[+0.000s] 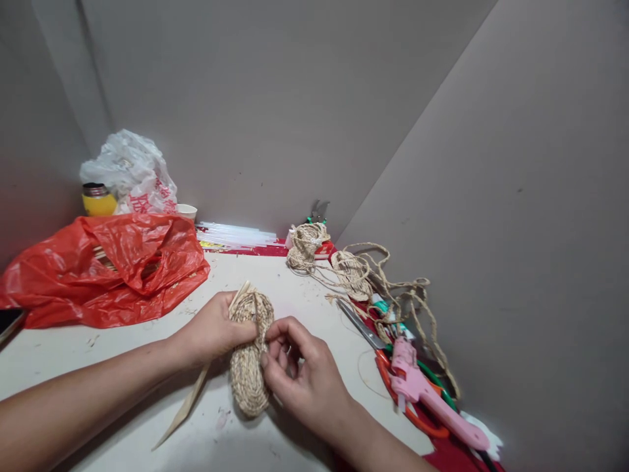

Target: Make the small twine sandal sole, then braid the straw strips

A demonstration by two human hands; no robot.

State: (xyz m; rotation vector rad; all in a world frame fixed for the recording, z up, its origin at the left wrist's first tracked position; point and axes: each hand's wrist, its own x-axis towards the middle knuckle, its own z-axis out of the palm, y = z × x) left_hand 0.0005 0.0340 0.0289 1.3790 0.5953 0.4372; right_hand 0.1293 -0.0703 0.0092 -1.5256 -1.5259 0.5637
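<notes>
A long oval sole of coiled, braided straw (249, 380) is held up over the table's middle. My left hand (216, 328) is closed around its left side, the thumb lying across the front. At the sole's right edge, my right hand (299, 367) has its thumb and index finger curled in a pinch; whatever is between the fingertips is too small to make out. A flat pale straw strip (189, 400) runs behind my left hand, one end hanging down to the lower left.
A red plastic bag (162, 288) with sticks inside lies at left, near a yellow jar (99, 200) and a paper cup (187, 211). Glue sticks (236, 235) lie along the back. Braided straw pieces (351, 274), orange-handled scissors (361, 322) and a pink glue gun (432, 400) line the right side.
</notes>
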